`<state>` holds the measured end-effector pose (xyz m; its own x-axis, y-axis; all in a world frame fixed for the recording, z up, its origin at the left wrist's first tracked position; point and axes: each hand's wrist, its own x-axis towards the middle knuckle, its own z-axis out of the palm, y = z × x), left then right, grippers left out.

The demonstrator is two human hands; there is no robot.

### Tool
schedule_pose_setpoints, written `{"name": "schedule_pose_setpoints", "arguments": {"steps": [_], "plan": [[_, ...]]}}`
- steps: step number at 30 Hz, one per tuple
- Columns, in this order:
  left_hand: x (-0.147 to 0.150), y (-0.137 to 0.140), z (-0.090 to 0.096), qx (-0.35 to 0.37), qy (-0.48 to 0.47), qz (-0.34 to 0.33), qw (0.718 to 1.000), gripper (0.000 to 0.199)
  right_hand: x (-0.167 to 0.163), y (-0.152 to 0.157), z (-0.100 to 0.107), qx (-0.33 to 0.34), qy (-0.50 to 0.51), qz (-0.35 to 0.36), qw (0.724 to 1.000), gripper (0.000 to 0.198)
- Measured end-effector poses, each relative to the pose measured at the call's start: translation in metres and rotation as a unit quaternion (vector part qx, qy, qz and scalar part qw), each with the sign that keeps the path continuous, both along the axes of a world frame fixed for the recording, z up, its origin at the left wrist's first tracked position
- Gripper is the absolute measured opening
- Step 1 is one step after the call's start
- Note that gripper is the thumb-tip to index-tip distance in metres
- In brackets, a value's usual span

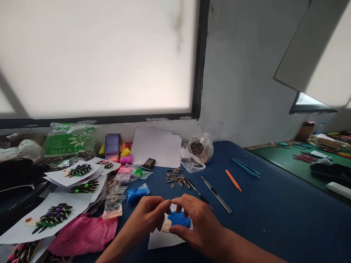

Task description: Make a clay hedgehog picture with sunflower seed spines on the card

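The blue clay (178,219) is lying on the paper (157,241) on the worktop (263,223), stretching crosswise; the right hand (202,219) is arching nearest, thumb and fingers spread; the left hand (153,212) is pressing fingertips together, whatever they are pinching I cannot tell.

The green-printed bag (65,144) bears Chinese characters — the last two seem to read 瓜子.
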<state>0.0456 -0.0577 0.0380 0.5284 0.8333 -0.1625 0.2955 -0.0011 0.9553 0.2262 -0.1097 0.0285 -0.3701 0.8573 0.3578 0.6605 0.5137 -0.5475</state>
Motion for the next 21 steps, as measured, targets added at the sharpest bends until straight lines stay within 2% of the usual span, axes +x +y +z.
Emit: {"name": "schedule_pose_setpoints", "arguments": {"steps": [2, 5, 9, 11, 13, 14, 15, 17, 19, 21], "plan": [[0.007, -0.003, 0.000, 0.010, -0.024, 0.002, 1.000, 0.066, -0.010, 0.011, 0.006, -0.004, 0.019, 0.008, 1.000, 0.019], [0.004, -0.001, 0.002, 0.052, -0.039, 0.017, 0.998, 0.067, -0.021, 0.027, 0.015, -0.029, 0.057, 0.015, 0.998, 0.007], [-0.020, 0.017, 0.002, 0.110, 0.034, 0.053, 0.992, 0.065, -0.028, 0.045, 0.025, -0.008, 0.060, 0.034, 0.998, 0.011], [-0.036, 0.029, 0.000, 0.198, 0.086, 0.148, 0.965, 0.057, -0.030, 0.054, 0.027, -0.023, 0.085, 0.022, 0.996, 0.012], [-0.049, 0.038, -0.006, 0.309, 0.176, 0.191, 0.915, 0.040, -0.030, 0.063, 0.025, -0.097, 0.148, -0.010, 0.984, 0.017], [-0.053, 0.042, -0.010, 0.336, 0.227, 0.195, 0.893, 0.038, -0.029, 0.067, 0.023, -0.154, 0.195, -0.023, 0.968, 0.018], [-0.056, 0.045, -0.015, 0.347, 0.280, 0.190, 0.875, 0.038, -0.029, 0.070, 0.019, -0.180, 0.212, -0.027, 0.960, 0.019], [-0.059, 0.048, -0.024, 0.335, 0.365, 0.144, 0.857, 0.039, -0.029, 0.075, 0.011, -0.220, 0.230, -0.029, 0.947, 0.020], [-0.060, 0.049, -0.031, 0.352, 0.380, 0.118, 0.847, 0.042, -0.028, 0.076, 0.003, -0.252, 0.244, -0.029, 0.936, 0.021], [-0.060, 0.049, -0.035, 0.381, 0.348, 0.122, 0.848, 0.049, -0.025, 0.075, -0.003, -0.272, 0.258, -0.034, 0.927, 0.024]]}}
